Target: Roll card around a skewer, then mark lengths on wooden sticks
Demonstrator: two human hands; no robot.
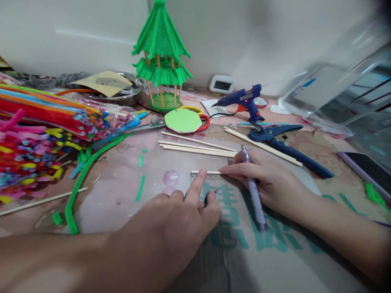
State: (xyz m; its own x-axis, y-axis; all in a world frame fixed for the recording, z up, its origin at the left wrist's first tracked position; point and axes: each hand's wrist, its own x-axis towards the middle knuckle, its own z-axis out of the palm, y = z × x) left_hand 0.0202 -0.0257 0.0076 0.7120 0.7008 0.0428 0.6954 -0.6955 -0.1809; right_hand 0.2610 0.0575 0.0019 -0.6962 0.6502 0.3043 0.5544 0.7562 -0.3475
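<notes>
My left hand (pixel 180 217) rests on a clear ruler (pixel 204 188), index finger stretched out to press one end of a short wooden stick (pixel 210 172) lying along the ruler's top edge. My right hand (pixel 269 179) holds a pen (pixel 253 189) between its fingers while its fingertips pin the stick's other end. Both hands lie on a cardboard sheet (pixel 275 248) with green printed characters. Several longer wooden sticks (pixel 198 148) lie just beyond the hands.
A green tiered pavilion model (pixel 161 53) stands at the back. A pile of coloured pipe cleaners (pixel 39 122) fills the left. A blue glue gun (pixel 242 101), blue cutters (pixel 284 142), a green octagon (pixel 182 120), a small digital clock (pixel 222 84) and a phone (pixel 366 169) lie around.
</notes>
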